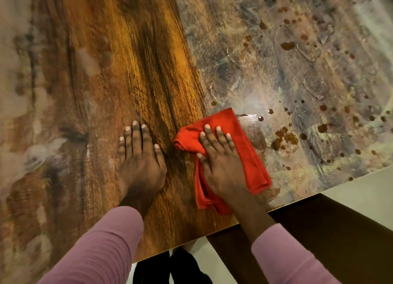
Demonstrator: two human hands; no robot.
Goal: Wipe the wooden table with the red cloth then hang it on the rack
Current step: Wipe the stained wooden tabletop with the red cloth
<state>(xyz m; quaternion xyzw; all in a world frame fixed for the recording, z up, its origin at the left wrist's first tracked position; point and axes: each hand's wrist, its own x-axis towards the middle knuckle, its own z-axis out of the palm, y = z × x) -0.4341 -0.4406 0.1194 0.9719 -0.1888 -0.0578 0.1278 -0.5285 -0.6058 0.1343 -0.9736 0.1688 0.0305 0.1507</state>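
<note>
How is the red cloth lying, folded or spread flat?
Folded: the red cloth shows stacked layers at its near edge and a rolled fold at its left, under the right hand.

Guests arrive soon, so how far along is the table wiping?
Done: the middle strip of the wooden table shows bright grain. In hand: the right hand presses the red cloth flat beside the filmy area; the left hand rests flat on the wood. To do: the smeared film and brown spots on the right, haze at far left, then hanging it; no rack is in view.
</note>
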